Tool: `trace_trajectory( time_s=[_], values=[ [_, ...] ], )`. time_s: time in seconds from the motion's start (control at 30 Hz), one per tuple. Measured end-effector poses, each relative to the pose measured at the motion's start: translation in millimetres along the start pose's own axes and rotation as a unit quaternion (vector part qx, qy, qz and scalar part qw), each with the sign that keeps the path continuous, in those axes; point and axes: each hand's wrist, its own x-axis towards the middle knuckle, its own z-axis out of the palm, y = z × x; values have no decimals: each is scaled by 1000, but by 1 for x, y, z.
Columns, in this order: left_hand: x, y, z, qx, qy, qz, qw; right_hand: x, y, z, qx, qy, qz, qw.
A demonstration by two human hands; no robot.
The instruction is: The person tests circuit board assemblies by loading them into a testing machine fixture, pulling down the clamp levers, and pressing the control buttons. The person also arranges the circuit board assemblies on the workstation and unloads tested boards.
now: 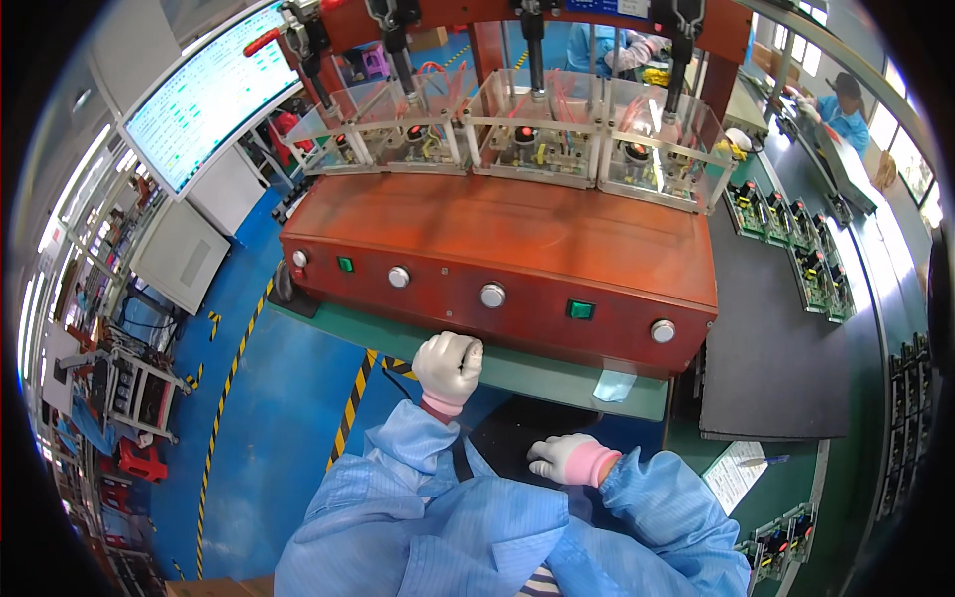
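Note:
My left hand, in a white glove, is closed in a fist at the front edge of the green bench, just below the red test machine. Whatever its fingers may hold is hidden. My right hand, in a white glove with a pink cuff, hovers before my body above a dark seat. Its fingers are loosely bent and apart, with nothing visible in them. Round silver buttons and green switches line the machine's front. Clear-covered fixtures stand along its back.
On the right lies a black mat with several green circuit boards beyond it. A paper sheet with a pen sits nearer, by more boards. A screen hangs at the far left. A co-worker is at the far right.

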Motion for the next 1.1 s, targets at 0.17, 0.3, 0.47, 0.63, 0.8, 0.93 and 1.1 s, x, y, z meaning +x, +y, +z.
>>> trace_trajectory(
  time_s=[0.17,0.3,0.47,0.63,0.8,0.93,1.1],
  values=[
    [-1,-3,0,-8,-5,4,1000,0,-7,-11,-15,-45,15,999],
    [1,-1,0,-15,-11,11,1000,0,-7,-12,-19,-48,19,998],
    [2,0,0,-19,-4,12,1000,2,-6,-11,-8,-51,19,998],
    [0,-2,2,-24,-5,11,1000,1,-4,-4,0,-12,12,1000],
    [-3,-5,1,-21,-7,13,1000,-1,-8,-7,9,-19,12,1000],
    [-5,-4,-1,-15,-12,16,1000,0,-9,-4,4,-32,20,999],
    [-1,-1,-1,-26,-33,-8,999,-1,-5,-5,-9,18,6,1000]
  ],
)
